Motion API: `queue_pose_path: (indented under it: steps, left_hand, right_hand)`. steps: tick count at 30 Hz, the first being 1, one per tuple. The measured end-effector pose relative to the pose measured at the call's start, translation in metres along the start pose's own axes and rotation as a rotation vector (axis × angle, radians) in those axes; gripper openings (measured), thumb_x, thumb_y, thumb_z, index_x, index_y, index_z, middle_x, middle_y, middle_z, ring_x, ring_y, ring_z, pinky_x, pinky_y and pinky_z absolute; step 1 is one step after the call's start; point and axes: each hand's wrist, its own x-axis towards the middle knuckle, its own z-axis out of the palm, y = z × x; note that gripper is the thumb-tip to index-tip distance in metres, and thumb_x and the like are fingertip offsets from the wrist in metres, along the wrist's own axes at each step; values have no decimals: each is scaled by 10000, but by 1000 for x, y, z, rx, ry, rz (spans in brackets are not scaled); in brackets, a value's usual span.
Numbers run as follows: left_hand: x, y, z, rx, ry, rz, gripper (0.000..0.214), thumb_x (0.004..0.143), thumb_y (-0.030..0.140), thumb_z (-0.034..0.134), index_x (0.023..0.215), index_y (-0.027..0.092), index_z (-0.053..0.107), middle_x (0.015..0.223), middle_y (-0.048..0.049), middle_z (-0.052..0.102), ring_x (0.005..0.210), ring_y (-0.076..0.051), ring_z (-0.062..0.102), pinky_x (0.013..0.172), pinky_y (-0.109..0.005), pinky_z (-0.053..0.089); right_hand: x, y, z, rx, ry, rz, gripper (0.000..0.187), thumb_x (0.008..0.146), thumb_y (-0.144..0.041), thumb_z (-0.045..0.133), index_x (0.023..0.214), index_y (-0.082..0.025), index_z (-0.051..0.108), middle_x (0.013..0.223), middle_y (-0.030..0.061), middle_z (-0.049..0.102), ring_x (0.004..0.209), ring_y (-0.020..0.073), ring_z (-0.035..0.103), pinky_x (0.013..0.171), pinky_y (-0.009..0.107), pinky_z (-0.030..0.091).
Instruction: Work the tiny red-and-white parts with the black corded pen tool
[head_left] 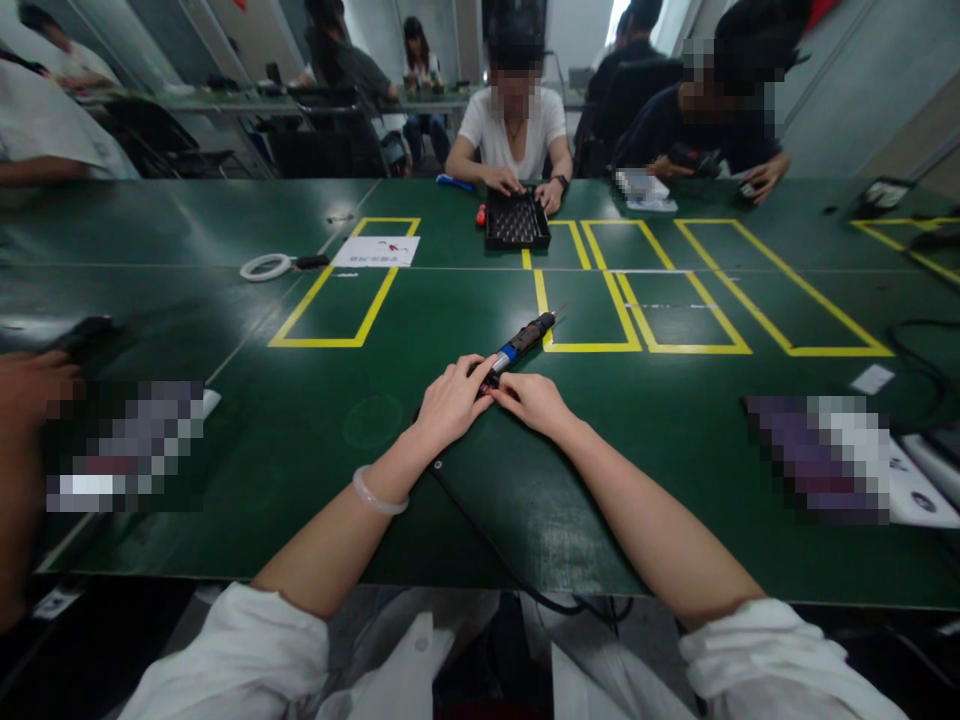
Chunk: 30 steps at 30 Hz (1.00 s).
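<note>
An electric screwdriver (pixel 517 345) lies slantwise over the green table, its thin bit pointing away from me and to the right. It has a black front, a blue ring and a silver body section. My left hand (pixel 452 405) is closed over its rear part from the left. From the right, my right hand (pixel 534 402) has its fingers curled in a pinch against the same rear part. A small reddish spot shows by those fingertips; I cannot make out what it is. A black cord (pixel 480 530) runs below my hands to the table's near edge.
Yellow tape frames (pixel 592 347) mark the green table (pixel 645 500). Across from me, a person handles a black compartment tray (pixel 517 220). A white cable coil (pixel 266 267) and a paper sheet (pixel 377 251) lie left of it. Blurred packages flank me; another person's hand (pixel 34 385) is at left.
</note>
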Motion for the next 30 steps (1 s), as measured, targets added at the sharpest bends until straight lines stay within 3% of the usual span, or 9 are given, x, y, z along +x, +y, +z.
queue_pose_path:
  steps: [6, 14, 23, 30]
  left_hand:
    - [-4, -8, -9, -27, -53, -51, 600, 928, 405, 501, 1488, 353, 293, 1388, -77, 449, 1120, -264, 534, 848, -367, 514]
    - [-29, -47, -23, 5, -111, -172, 648, 922, 477, 470, 1519, 372, 241, 1388, -80, 435, 1161, -290, 538, 890, -404, 511]
    - [-80, -118, -41, 44, -103, -389, 681, 908, 563, 399, 1529, 320, 260, 1405, -115, 413, 1206, -324, 523, 950, -440, 485]
    - [-117, -179, -46, 112, -60, -539, 687, 918, 549, 397, 1521, 242, 274, 1409, -140, 406, 1264, -304, 468, 1033, -421, 415]
  right_hand:
    - [-1, -8, -7, -180, -111, 16, 188, 971, -337, 492, 898, -212, 611, 841, 62, 715, 712, 186, 630, 589, 263, 305]
    - [-2, -14, -14, -205, -181, 43, 223, 959, -223, 427, 1074, -230, 618, 1006, 35, 736, 873, 187, 673, 666, 252, 362]
    - [-2, -12, -13, -113, -149, 54, 240, 935, -206, 442, 1046, -229, 653, 1020, 31, 735, 869, 184, 659, 679, 251, 371]
    - [-1, -5, -9, -40, -97, 82, 216, 909, -207, 472, 1000, -232, 667, 856, 16, 716, 745, 167, 615, 620, 246, 310]
